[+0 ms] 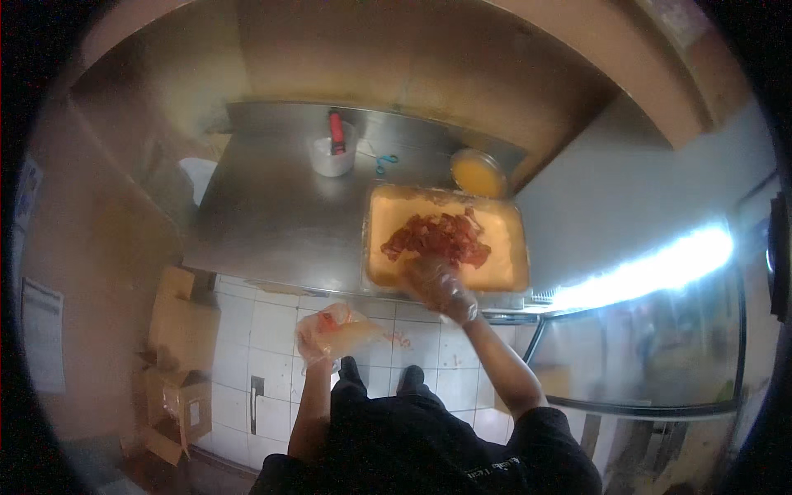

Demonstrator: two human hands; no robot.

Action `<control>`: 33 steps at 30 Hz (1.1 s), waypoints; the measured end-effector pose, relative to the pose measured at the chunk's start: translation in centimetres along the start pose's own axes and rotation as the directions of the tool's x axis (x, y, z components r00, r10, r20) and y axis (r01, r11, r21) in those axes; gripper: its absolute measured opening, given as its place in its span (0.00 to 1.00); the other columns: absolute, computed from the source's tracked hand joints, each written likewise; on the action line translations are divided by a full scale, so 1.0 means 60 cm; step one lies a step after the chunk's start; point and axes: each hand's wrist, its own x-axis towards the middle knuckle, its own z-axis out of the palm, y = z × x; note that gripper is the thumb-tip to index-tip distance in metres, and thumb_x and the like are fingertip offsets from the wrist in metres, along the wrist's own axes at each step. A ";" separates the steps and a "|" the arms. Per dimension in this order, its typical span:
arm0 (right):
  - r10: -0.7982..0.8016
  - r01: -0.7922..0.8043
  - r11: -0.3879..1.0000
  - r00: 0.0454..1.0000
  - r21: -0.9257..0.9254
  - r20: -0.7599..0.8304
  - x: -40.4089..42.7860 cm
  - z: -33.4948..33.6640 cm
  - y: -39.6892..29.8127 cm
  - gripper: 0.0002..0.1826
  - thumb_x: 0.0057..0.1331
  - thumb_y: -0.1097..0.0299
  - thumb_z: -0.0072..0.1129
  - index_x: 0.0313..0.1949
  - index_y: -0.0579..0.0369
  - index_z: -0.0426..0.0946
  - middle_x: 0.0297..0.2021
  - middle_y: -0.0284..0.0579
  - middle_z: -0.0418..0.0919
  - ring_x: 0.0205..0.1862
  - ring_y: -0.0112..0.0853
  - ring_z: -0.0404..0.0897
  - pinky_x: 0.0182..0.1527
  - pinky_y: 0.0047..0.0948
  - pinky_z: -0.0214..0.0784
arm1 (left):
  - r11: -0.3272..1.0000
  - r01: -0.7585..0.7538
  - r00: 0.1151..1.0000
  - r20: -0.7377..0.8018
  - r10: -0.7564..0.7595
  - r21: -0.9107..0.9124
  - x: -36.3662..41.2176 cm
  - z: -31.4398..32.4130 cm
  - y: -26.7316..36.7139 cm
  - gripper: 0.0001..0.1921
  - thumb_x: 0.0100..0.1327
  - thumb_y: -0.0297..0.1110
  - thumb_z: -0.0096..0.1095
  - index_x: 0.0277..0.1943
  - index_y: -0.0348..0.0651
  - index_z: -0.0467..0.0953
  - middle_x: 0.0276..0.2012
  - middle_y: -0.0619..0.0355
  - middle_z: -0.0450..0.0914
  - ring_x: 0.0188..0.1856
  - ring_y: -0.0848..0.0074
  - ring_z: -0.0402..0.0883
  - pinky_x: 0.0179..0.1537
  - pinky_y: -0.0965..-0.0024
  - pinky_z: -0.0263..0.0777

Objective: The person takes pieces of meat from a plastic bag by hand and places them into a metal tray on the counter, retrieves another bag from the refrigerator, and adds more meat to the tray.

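A rectangular tray [366, 247] stands at the counter's front edge, filled with a pale orange, creamy mixture [504, 238]. A heap of dark red, raw-looking meat pieces [436, 238] lies on the mixture. My right hand [436, 288], in a clear plastic glove, is over the tray's near side at the lower edge of the heap. Motion blur hides its fingers, so whether it grips any meat is unclear. My left hand [309, 346], also gloved, holds a translucent plastic bag [349, 337] with red residue, in front of the counter and above the floor.
On the steel counter [266, 204] stand a white plastic tub [332, 161] with a red-handled tool [336, 130], blue-handled scissors [385, 162] and a round bowl of yellow-orange contents [476, 174]. Cardboard boxes [182, 402] are at left. A glass-fronted case [643, 346] is at right.
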 end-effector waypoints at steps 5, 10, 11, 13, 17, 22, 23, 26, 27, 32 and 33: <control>-0.126 -0.183 -0.081 0.977 0.980 0.172 0.109 -0.135 -0.055 0.20 0.67 0.54 0.50 0.57 0.40 0.69 0.52 0.41 0.73 0.56 0.32 0.74 0.57 0.48 0.67 | 0.762 -0.222 0.974 0.165 0.153 0.608 0.001 -0.005 -0.009 0.35 0.69 0.64 0.35 0.61 0.42 0.68 0.58 0.48 0.73 0.60 0.56 0.72 0.62 0.50 0.65; -0.157 0.126 0.634 0.987 0.763 -0.033 0.120 -0.172 -0.101 0.23 0.68 0.48 0.45 0.60 0.38 0.68 0.64 0.34 0.65 0.70 0.37 0.58 0.68 0.74 0.28 | 0.838 -0.050 0.993 0.113 -0.014 0.544 -0.010 0.024 -0.005 0.35 0.69 0.64 0.34 0.60 0.41 0.70 0.57 0.46 0.75 0.58 0.55 0.73 0.61 0.51 0.67; -0.152 0.114 0.638 0.988 0.762 -0.021 0.116 -0.168 -0.111 0.23 0.68 0.48 0.45 0.60 0.38 0.68 0.64 0.34 0.65 0.70 0.37 0.58 0.68 0.74 0.28 | 0.974 0.225 0.958 0.190 -0.216 -0.028 -0.010 0.067 -0.004 0.35 0.69 0.64 0.34 0.60 0.41 0.70 0.56 0.46 0.75 0.57 0.55 0.74 0.60 0.51 0.68; -0.433 -0.112 0.377 0.856 0.920 0.282 0.110 -0.184 -0.137 0.29 0.71 0.41 0.39 0.67 0.34 0.62 0.69 0.36 0.60 0.67 0.44 0.63 0.67 0.73 0.35 | 0.975 0.217 0.966 0.154 -0.207 -0.052 -0.019 0.121 -0.006 0.35 0.69 0.64 0.34 0.59 0.40 0.71 0.54 0.47 0.77 0.57 0.56 0.75 0.60 0.52 0.68; -0.424 -0.294 0.195 0.835 0.936 0.351 0.173 -0.239 -0.095 0.28 0.67 0.44 0.46 0.63 0.38 0.66 0.61 0.43 0.71 0.65 0.42 0.68 0.65 0.74 0.41 | 0.983 0.185 0.982 -0.023 -0.185 -0.024 -0.037 0.092 0.009 0.34 0.69 0.64 0.35 0.56 0.41 0.72 0.51 0.49 0.79 0.54 0.58 0.77 0.59 0.53 0.70; -0.298 -0.259 -0.195 0.934 0.946 0.195 0.154 -0.206 -0.149 0.21 0.67 0.55 0.53 0.56 0.48 0.70 0.45 0.56 0.80 0.44 0.48 0.82 0.52 0.38 0.73 | 0.973 0.231 0.972 0.038 -0.230 -0.024 -0.049 0.101 0.012 0.32 0.70 0.63 0.35 0.55 0.43 0.73 0.50 0.51 0.80 0.53 0.60 0.78 0.57 0.55 0.71; -0.303 -0.260 -0.198 0.933 0.945 0.193 0.141 -0.191 -0.173 0.21 0.67 0.55 0.53 0.56 0.48 0.70 0.45 0.56 0.80 0.44 0.48 0.82 0.52 0.38 0.73 | 0.976 0.218 0.971 -0.098 -0.216 0.008 -0.054 0.117 0.013 0.31 0.71 0.62 0.35 0.55 0.43 0.73 0.50 0.52 0.80 0.53 0.61 0.78 0.56 0.55 0.72; -0.395 -0.349 -0.276 0.891 0.896 0.225 0.139 -0.195 -0.192 0.20 0.66 0.59 0.55 0.56 0.48 0.71 0.44 0.56 0.80 0.43 0.48 0.82 0.49 0.39 0.74 | 0.986 0.162 0.982 -0.089 -0.166 -0.047 -0.061 0.111 0.017 0.29 0.71 0.61 0.36 0.53 0.44 0.74 0.49 0.53 0.80 0.51 0.61 0.79 0.55 0.55 0.72; -0.303 -0.359 -0.727 0.933 0.586 0.195 0.153 -0.221 -0.161 0.20 0.66 0.59 0.54 0.56 0.48 0.71 0.43 0.56 0.80 0.42 0.48 0.82 0.47 0.41 0.74 | 0.987 0.148 0.983 -0.100 -0.153 -0.055 -0.062 0.110 0.018 0.29 0.71 0.61 0.36 0.53 0.44 0.74 0.49 0.53 0.80 0.51 0.61 0.79 0.55 0.55 0.72; -0.315 -0.459 -0.275 0.873 0.845 0.371 0.176 -0.242 -0.121 0.23 0.65 0.56 0.54 0.57 0.50 0.72 0.39 0.56 0.81 0.40 0.46 0.82 0.43 0.43 0.74 | 0.985 0.164 0.972 -0.162 -0.170 -0.053 -0.066 0.111 0.025 0.26 0.71 0.60 0.37 0.49 0.48 0.76 0.46 0.55 0.81 0.47 0.61 0.79 0.51 0.56 0.74; -0.383 -0.411 -0.142 0.862 0.901 0.333 0.172 -0.233 -0.131 0.23 0.65 0.54 0.54 0.56 0.52 0.73 0.39 0.56 0.81 0.39 0.46 0.82 0.42 0.43 0.74 | 0.985 0.161 0.972 -0.166 -0.168 -0.055 -0.065 0.118 0.024 0.26 0.71 0.60 0.37 0.49 0.48 0.76 0.46 0.55 0.81 0.47 0.61 0.79 0.51 0.56 0.74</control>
